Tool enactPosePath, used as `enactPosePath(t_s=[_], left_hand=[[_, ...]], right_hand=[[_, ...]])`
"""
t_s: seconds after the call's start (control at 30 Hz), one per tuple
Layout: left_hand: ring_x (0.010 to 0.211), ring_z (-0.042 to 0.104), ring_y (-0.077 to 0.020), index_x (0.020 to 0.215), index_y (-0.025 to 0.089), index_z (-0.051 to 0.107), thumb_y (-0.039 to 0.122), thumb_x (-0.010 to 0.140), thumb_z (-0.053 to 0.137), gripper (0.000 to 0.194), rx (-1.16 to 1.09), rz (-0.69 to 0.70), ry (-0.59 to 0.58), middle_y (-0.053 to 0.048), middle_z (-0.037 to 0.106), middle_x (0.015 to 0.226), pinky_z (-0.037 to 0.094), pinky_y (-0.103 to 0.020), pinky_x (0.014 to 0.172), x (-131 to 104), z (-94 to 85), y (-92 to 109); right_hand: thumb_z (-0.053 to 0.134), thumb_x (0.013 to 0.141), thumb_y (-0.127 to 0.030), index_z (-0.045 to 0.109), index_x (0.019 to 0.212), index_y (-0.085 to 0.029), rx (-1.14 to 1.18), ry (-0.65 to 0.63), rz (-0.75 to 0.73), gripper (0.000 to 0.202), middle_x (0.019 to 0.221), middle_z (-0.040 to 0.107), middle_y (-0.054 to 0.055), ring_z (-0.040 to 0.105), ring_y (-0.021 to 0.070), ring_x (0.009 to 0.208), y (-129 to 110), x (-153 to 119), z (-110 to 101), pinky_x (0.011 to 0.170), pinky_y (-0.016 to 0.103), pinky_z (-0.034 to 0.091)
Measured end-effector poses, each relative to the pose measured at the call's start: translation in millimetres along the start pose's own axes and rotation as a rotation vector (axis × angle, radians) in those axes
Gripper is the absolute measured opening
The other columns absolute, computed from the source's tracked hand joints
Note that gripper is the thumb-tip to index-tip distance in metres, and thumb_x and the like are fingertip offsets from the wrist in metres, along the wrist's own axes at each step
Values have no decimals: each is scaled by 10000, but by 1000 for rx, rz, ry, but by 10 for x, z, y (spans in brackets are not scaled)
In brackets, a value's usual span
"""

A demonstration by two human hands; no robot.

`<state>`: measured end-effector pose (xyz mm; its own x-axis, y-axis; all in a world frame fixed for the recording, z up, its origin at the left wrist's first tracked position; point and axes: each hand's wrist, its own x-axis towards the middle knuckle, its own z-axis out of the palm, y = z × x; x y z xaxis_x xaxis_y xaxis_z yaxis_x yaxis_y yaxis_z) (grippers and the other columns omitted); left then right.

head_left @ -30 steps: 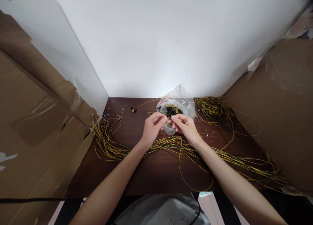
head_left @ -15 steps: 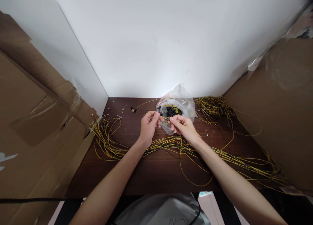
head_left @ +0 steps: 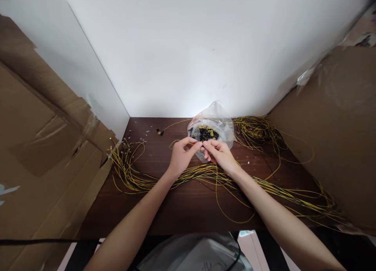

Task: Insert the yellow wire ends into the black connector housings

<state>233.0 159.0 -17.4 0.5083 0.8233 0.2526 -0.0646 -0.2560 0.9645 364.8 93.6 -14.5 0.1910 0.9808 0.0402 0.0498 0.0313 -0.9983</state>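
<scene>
Fingertip to fingertip, my left hand [head_left: 182, 156] and my right hand [head_left: 221, 156] meet just in front of a clear plastic bag [head_left: 225, 126]. Both are closed in a pinch on a thin yellow wire [head_left: 171, 142], which curves out past the left hand. Something small and dark shows between the fingertips, too covered to make out. Inside the bag lie many small black and yellow parts [head_left: 207, 133]. Beneath my wrists a long bundle of yellow and black wires [head_left: 194, 176] crosses the dark wooden table [head_left: 188, 212].
A tangled coil of yellow wire [head_left: 255, 130] lies at the back right. One black and yellow piece [head_left: 160, 132] and several tiny clear bits [head_left: 143, 140] are at the back left. Cardboard [head_left: 49, 153] walls the left side, more cardboard [head_left: 331, 126] the right; a white panel [head_left: 188, 55] stands behind.
My left hand has moved right and slightly down, closing the gap to my right hand, so the fingertips now meet. The right hand has hardly moved.
</scene>
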Motion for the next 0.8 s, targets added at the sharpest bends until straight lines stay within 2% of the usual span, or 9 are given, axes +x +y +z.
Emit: enactPosePath(t_s=[0.17, 0.27, 0.43, 0.57, 0.67, 0.8], left_hand=[[516, 480, -85, 630, 139, 599, 369, 770, 574, 271, 85, 37, 18, -3, 587, 596, 384, -202, 509, 11, -25, -20], [481, 448, -70, 595, 137, 576, 364, 765, 579, 284, 16, 19, 57, 4, 566, 573, 373, -197, 494, 20, -18, 3], [459, 428, -55, 608, 126, 575, 372, 732, 611, 277, -152, -88, 155, 0, 559, 574, 358, -186, 469, 44, -15, 17], [461, 426, -50, 631, 121, 589, 374, 718, 623, 270, -253, -148, 191, 1, 547, 571, 358, -181, 460, 57, -17, 5], [472, 435, -53, 678, 124, 618, 359, 712, 632, 237, -248, -146, 154, -7, 580, 604, 370, -182, 466, 47, -11, 9], [596, 536, -103, 797, 136, 671, 301, 673, 674, 207, -150, -107, 6, -48, 651, 740, 421, -202, 524, 6, 13, 21]], right_hand=[[538, 785, -503, 546, 655, -141, 23, -8, 28, 385, 521, 528, -10, 417, 51, 412, 3, -5, 1, 364, 159, 229], [523, 779, -534, 551, 664, -140, 47, -16, 47, 412, 520, 538, -4, 429, 55, 408, 4, -2, 1, 355, 158, 229], [512, 756, -582, 530, 608, -144, 61, -1, 81, 462, 488, 524, -6, 426, 61, 393, -25, -1, 9, 338, 161, 218], [507, 755, -587, 516, 576, -143, 68, -1, 104, 479, 478, 516, -7, 416, 51, 385, -52, -13, 21, 340, 154, 221], [492, 759, -595, 513, 574, -145, 68, 8, 116, 487, 473, 512, -9, 400, 47, 367, -40, -12, 20, 331, 153, 213], [484, 757, -609, 513, 596, -150, 95, -11, 87, 487, 438, 498, -26, 314, 33, 296, 17, 2, 22, 296, 162, 179]])
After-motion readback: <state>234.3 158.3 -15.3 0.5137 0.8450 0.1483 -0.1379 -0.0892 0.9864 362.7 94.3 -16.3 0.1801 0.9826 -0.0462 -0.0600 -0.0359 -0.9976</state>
